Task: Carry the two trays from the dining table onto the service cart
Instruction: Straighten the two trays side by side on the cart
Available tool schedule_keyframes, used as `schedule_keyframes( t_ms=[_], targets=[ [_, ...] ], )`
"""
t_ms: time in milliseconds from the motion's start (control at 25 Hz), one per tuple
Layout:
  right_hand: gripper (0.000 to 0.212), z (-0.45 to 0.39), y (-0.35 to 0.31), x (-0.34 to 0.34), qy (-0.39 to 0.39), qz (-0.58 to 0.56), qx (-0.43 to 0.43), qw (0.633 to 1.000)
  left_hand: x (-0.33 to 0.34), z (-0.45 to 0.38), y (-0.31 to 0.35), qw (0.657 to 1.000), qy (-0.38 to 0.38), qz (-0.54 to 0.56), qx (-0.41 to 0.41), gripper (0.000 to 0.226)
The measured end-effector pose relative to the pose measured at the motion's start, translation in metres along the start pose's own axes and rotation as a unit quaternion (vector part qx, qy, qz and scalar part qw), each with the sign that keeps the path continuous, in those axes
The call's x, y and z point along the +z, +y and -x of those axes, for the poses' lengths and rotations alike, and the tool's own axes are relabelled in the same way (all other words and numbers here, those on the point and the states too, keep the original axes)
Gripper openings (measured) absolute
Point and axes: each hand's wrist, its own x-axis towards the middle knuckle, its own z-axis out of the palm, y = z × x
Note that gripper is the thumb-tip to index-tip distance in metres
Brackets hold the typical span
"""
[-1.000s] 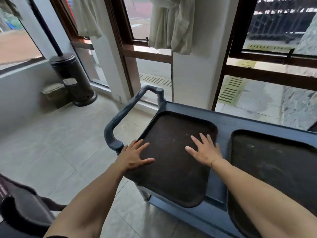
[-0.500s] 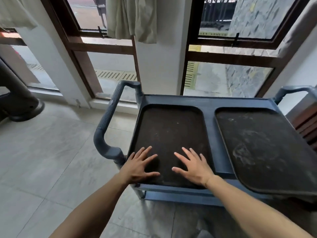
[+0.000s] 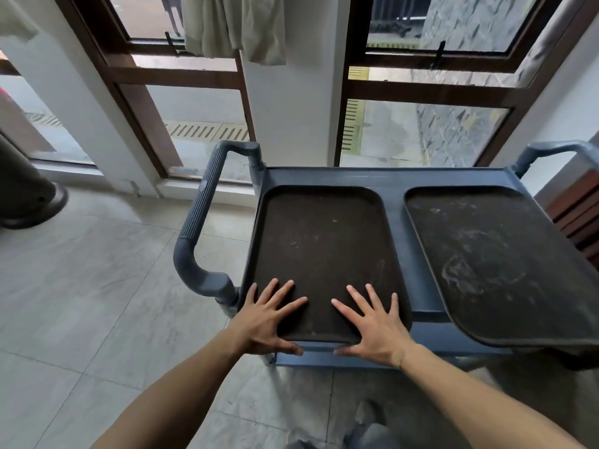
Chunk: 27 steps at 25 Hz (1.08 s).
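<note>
Dark plastic, the left tray (image 3: pixel 324 254) lies on the service cart (image 3: pixel 395 241); our left hand (image 3: pixel 264 319) and right hand (image 3: pixel 376 328), fingers spread flat, should nudge it squarely inward (right tray (image 3: pixel 492 260) overhangs).

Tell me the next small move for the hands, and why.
Probably lift both hands away. The left tray lies flat on the cart under the spread left hand and right hand, and the right tray is there too, though overhanging the near edge.
</note>
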Motion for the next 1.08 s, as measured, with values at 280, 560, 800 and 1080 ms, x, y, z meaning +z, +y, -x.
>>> schedule_keyframes(
  t_ms=[280,560,800,1080],
  targets=[
    [0.099,-0.007,0.003,-0.005,-0.010,0.002,-0.015,1.000,-0.003,-0.006,-0.001,1.000,0.003,-0.027,0.003,0.099],
    [0.098,-0.033,0.018,-0.017,0.000,0.009,-0.030,1.000,-0.016,-0.028,-0.010,0.999,0.019,-0.030,-0.011,0.095],
    [0.097,-0.066,0.034,-0.036,0.005,0.004,-0.030,1.000,-0.037,-0.061,-0.027,0.999,0.008,-0.038,-0.019,0.097],
    [0.094,-0.102,0.041,-0.040,0.000,0.006,-0.023,1.000,-0.040,-0.090,-0.048,0.998,0.007,-0.057,-0.013,0.093]
  ],
)
